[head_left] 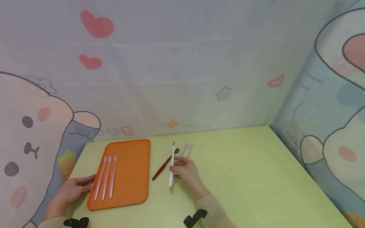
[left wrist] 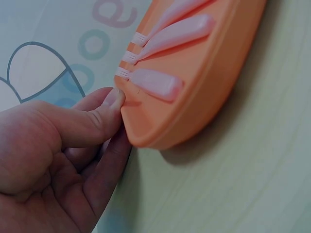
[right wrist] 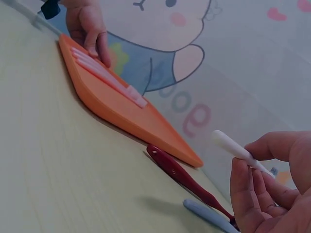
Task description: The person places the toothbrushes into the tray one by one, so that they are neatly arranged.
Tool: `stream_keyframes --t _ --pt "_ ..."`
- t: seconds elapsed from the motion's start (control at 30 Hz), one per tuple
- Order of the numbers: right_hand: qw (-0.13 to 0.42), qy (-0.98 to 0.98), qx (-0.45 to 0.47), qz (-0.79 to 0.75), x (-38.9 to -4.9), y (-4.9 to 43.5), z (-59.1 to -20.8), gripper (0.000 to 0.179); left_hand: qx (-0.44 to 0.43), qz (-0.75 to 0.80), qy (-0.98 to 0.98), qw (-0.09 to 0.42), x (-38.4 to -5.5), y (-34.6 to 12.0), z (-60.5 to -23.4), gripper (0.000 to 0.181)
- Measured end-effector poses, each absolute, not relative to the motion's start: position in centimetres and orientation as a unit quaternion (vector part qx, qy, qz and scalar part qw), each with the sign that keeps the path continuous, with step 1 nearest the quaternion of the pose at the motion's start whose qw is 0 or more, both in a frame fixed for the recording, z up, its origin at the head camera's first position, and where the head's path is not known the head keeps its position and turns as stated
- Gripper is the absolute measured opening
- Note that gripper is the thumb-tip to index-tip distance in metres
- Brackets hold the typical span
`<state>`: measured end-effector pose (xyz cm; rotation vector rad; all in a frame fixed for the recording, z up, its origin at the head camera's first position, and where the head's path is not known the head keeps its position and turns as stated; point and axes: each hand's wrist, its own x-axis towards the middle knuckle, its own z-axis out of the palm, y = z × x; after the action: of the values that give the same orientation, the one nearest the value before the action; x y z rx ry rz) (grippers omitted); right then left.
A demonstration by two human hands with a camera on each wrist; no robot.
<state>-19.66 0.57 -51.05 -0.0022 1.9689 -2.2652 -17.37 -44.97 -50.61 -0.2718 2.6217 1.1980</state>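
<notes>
My right hand (head_left: 188,173) pinches a white toothbrush (head_left: 171,180) between thumb and fingers, its bristle head pointing away from me. The right wrist view shows its handle end (right wrist: 224,141) raised above the table. At the left, my left hand (head_left: 71,192) grips the side rim of an orange tray (head_left: 131,179), thumb on top of the edge and fingers below it. Three pink toothbrushes (head_left: 106,179) lie side by side along the tray's left half, heads toward the back.
Beside the tray lies a dark red toothbrush (head_left: 161,170) on the pale green table (head_left: 242,177). A blue-grey toothbrush (head_left: 184,150) and a pale peach one (head_left: 190,150) lie behind my right hand, partly hidden. A patterned cloth wall (head_left: 182,79) stands behind the table.
</notes>
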Motion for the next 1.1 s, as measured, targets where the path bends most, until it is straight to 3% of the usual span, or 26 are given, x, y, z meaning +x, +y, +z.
stream_keyframes --t 0.43,1.1 --pt "0.084 0.637 -0.026 -0.765 -20.0 -3.5 -51.7 0.045 -0.096 0.414 0.897 0.119 -17.2 -45.0 -50.6 0.057" --pt "0.097 0.652 -0.058 -0.750 -19.4 -7.0 -51.9 0.045 -0.096 0.417 0.897 0.114 -17.1 -45.3 -51.1 0.065"
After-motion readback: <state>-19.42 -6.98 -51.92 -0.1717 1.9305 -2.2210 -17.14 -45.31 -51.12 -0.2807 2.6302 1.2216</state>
